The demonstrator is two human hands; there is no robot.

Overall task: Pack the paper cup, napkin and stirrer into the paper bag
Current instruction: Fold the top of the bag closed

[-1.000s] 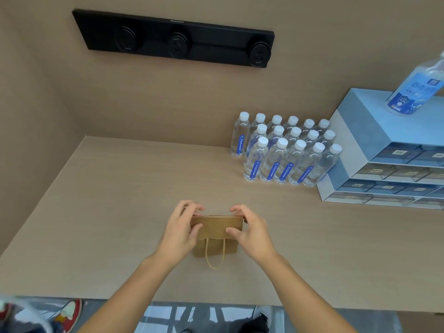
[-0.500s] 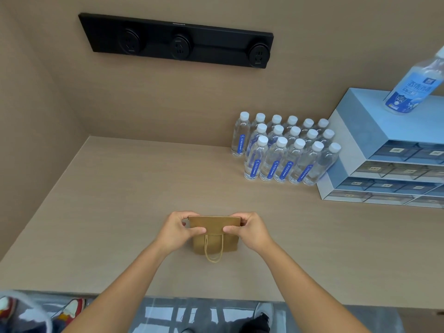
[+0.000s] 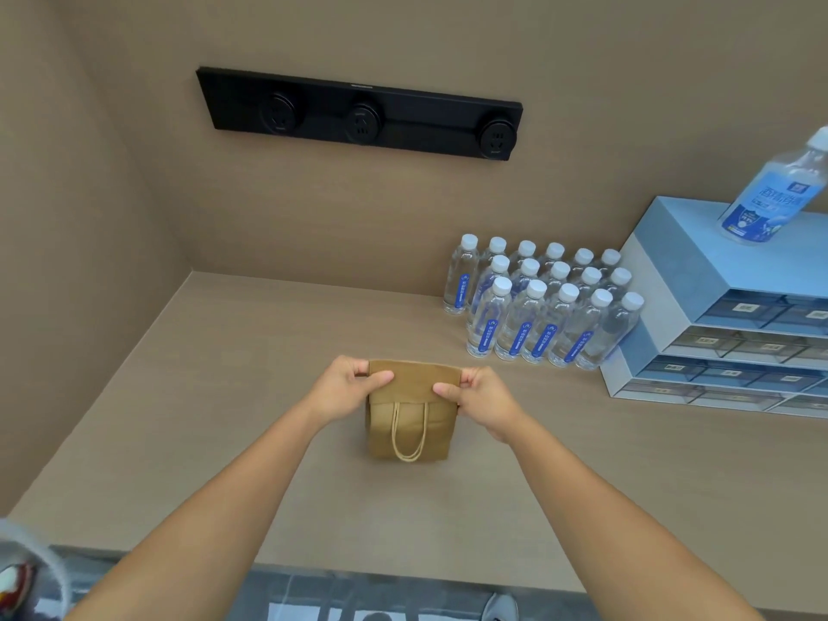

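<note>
Nearest the camera, two bare forearms reach forward over the front edge of the wood-grain surface [image 3: 188, 396]. The left hand [image 3: 345, 389] pinches the left end of the paper bag's folded-over top, thumb lying on the front face and fingers curled behind; the right hand [image 3: 481, 401] has closed its grip on the right end in the same way. The brown paper bag [image 3: 410, 434] stands upright on the surface between both hands, its twisted-paper handle hanging down the front. Farther back and to the right, a cluster of small water bottles [image 3: 537, 307] stands just beside a pale blue drawer organiser [image 3: 717, 316], with a larger bottle [image 3: 773, 190] on top. A black socket strip [image 3: 358, 114] is mounted on the back wall.
</note>
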